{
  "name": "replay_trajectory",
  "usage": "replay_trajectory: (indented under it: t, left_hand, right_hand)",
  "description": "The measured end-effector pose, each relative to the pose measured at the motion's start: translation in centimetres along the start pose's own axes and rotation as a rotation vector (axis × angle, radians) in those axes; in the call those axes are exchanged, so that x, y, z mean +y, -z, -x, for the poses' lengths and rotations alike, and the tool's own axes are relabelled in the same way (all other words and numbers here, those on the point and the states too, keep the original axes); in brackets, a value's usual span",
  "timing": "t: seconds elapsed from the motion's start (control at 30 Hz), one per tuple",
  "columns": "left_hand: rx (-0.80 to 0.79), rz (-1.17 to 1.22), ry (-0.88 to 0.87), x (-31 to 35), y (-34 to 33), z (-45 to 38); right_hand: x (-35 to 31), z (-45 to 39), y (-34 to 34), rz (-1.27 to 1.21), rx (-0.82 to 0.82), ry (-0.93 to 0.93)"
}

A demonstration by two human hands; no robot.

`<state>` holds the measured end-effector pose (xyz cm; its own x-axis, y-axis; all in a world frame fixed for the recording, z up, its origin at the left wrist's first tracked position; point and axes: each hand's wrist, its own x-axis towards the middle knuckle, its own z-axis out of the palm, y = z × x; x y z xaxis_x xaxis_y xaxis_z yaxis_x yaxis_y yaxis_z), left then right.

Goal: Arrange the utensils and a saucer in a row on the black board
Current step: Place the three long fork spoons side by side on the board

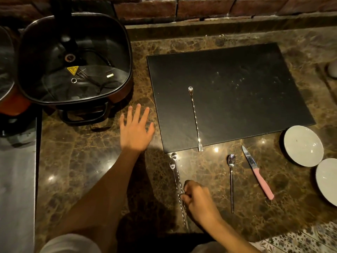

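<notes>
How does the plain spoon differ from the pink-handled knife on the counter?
The plain spoon is all metal with a round bowl; the pink-handled knife has a pointed blade and pink grip. The spoon lies nearly straight; the knife lies slanted. Both rest off the black board, untouched.

Left hand [135,127] flat, fingers spread; right hand [197,199] curled, seemingly pinching.

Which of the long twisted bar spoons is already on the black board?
The lone twisted spoon lying on the black board, its fork end overhanging the near edge. The other two twisted spoons lie side by side on the counter, at the right hand.
</notes>
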<state>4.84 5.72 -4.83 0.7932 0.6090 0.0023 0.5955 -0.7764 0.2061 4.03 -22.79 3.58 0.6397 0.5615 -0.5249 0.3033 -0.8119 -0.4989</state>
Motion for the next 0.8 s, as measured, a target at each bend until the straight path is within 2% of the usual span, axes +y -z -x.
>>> replay_trajectory:
  t: [0.27,0.8]
  left_hand:
    - [0.012,0.008,-0.01,0.0,0.1,-0.1]
    - [0.02,0.015,-0.018,-0.2,-0.1,-0.2]
  right_hand:
    - [-1.0,0.3,-0.8,0.111,0.012,-0.011]
    - [-1.2,0.2,0.5,0.131,0.013,-0.015]
